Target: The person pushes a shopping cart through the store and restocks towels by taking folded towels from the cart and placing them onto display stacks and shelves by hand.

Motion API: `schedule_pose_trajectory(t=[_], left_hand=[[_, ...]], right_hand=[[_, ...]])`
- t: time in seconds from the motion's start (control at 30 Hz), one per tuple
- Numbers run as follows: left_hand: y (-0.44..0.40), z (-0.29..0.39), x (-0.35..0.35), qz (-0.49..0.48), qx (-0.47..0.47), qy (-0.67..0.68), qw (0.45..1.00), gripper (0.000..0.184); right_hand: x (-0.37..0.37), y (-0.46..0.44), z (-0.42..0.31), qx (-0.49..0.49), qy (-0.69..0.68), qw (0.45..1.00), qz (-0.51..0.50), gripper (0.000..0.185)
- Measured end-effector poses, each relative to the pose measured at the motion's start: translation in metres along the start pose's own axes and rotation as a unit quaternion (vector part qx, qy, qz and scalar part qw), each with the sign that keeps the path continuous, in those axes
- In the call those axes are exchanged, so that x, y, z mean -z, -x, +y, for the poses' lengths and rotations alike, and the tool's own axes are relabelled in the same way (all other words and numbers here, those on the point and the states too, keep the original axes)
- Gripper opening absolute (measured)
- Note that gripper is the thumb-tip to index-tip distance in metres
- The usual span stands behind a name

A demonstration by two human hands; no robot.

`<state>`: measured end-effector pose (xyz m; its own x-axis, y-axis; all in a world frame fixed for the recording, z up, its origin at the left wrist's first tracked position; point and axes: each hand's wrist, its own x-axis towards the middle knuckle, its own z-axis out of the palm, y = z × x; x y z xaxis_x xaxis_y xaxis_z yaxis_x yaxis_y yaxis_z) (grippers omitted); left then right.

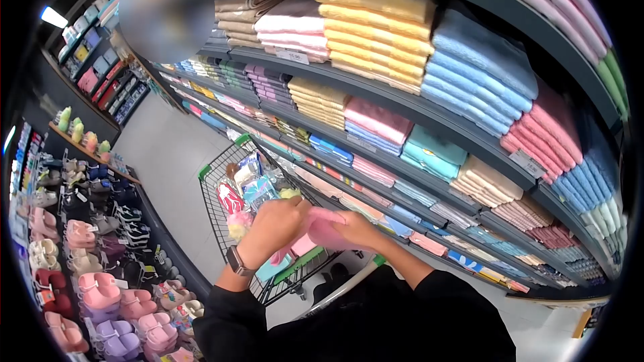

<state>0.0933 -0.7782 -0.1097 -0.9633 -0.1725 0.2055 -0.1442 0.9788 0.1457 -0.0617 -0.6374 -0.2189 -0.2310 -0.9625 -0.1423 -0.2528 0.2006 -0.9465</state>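
Both hands hold a pink towel stretched between them over the shopping cart. My left hand, with a smartwatch on its wrist, is closed on the left end. My right hand pinches the right side of the cloth, which hangs in a fold. Below them in the cart lie a red and white packet, a light blue packet, a fluffy pastel item and a teal item. Part of the load is hidden behind my hands.
Shelves to the right carry folded towels in stacks, among them yellow, blue and pink ones. On the left, a display holds slippers in rows. A grey floor aisle runs ahead, with a blurred shape at the top.
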Motion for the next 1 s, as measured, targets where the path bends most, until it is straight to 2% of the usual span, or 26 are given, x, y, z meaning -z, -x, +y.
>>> schedule_pose_trajectory(t=[0.13,0.23,0.3,0.33,0.4,0.43,0.47,0.5,0.57,0.63,0.67,0.77,0.83,0.87,0.97,1.0], left_hand=[[-0.01,0.05,0.019,0.024,-0.042,-0.08,0.996,0.012],[-0.004,0.085,0.015,0.035,-0.061,-0.071,0.995,0.019],[0.004,0.1,-0.006,0.064,-0.083,-0.026,0.994,0.016],[0.011,0.102,-0.013,0.02,-0.09,0.028,0.995,0.021],[0.018,0.092,-0.026,0.018,-0.012,0.204,0.979,0.024],[0.023,0.083,-0.035,0.017,0.028,0.29,0.956,0.025],[0.029,0.067,-0.056,0.038,0.153,0.378,0.912,0.026],[0.033,0.045,-0.088,0.082,0.233,0.403,0.881,0.031],[0.024,0.024,-0.123,0.154,0.27,0.531,0.788,0.041],[0.009,0.026,-0.135,0.19,0.278,0.609,0.718,0.046],[0.002,0.028,-0.137,0.206,0.281,0.646,0.679,0.049],[-0.014,0.036,-0.124,0.183,0.26,0.658,0.683,0.048],[-0.02,0.041,-0.121,0.19,0.235,0.628,0.717,0.041],[-0.021,0.042,-0.118,0.195,0.228,0.611,0.733,0.039],[-0.028,0.041,-0.118,0.214,0.186,0.595,0.752,0.034],[-0.031,0.044,-0.115,0.225,0.172,0.598,0.75,0.035]], right_hand=[[0.023,0.003,0.01,0.069,-0.074,0.993,0.057,0.025],[0.034,0.006,0.029,0.112,-0.065,0.989,0.075,0.025],[0.039,0.018,0.029,0.094,-0.143,0.982,0.082,0.029],[0.043,0.025,0.028,0.084,-0.193,0.974,0.079,0.03],[0.054,0.036,0.03,0.074,-0.278,0.956,0.066,0.033],[0.061,0.041,0.025,0.048,-0.317,0.945,0.069,0.033],[0.069,0.047,0.013,0.023,-0.356,0.932,0.072,0.032],[0.074,0.052,0.007,-0.002,-0.393,0.917,0.073,0.032],[0.082,0.059,0.005,-0.022,-0.437,0.897,0.067,0.031],[0.089,0.061,0.0,-0.027,-0.463,0.885,0.052,0.032],[0.092,0.059,0.007,-0.036,-0.456,0.888,0.054,0.031],[0.096,0.061,-0.002,-0.014,-0.442,0.895,0.055,0.031],[0.101,0.063,-0.01,0.114,-0.24,0.961,0.076,0.033],[0.105,0.069,-0.012,0.171,-0.129,0.973,0.091,0.035],[0.116,0.087,-0.023,0.164,0.103,0.971,0.138,0.042],[0.118,0.089,-0.019,0.185,0.112,0.965,0.147,0.044]])
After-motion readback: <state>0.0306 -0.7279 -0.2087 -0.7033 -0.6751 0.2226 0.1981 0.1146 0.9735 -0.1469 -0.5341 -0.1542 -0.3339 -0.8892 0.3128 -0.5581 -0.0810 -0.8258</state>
